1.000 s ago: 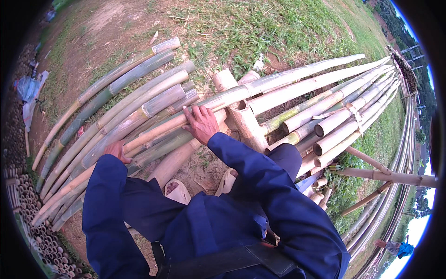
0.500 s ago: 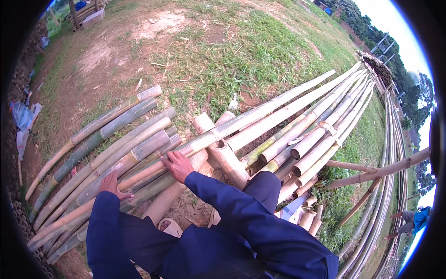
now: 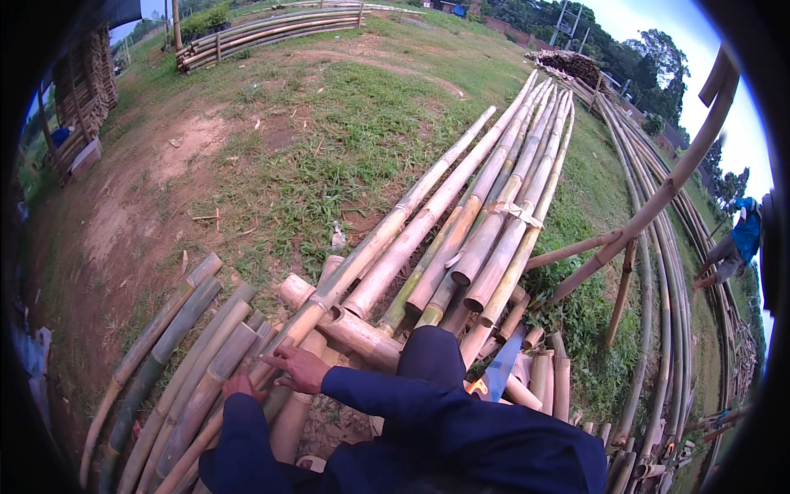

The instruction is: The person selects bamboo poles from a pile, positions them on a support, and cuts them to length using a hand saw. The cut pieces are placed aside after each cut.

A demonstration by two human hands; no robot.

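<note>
**A:** what's the grip here? Right hand (image 3: 298, 368) looks loose to me, fingers lying out along the long bamboo pole (image 3: 362, 258), not wrapped round it.

**B:** Yep, not clenched. Left hand (image 3: 244, 385) is lower down on the same pole, but the sleeve hides half of it, so can't tell if it's gripping.

**A:** And what's carrying the pole?

**B:** Thick bamboo crosspiece (image 3: 366, 343). Pole lies slantwise over it, nearer the crosspiece's far end. Can't say if it sits in a notch.

**A:** Tips? I'd call this steadying it.

**B:** Same read. Imo spread those 2 hands a bit and press down towards the crosspiece, since round stuff likes to roll. Fingertips out of the gaps too, the row of poles (image 3: 156, 387) is just left of the hands, easy pinch.

**A:** Saw (image 3: 499, 366) is near the right knee, I'd mind that elbow.

**B:** True, it's by the near ends of the tied bundle (image 3: 502, 239). Past that it's an outdoor yard: bare dirt (image 3: 140, 214) along the left edge, grass (image 3: 354, 132) mid-yard, slanted post (image 3: 650, 210) on the right, and 1 other person (image 3: 735, 239) way over by the right edge.
</note>
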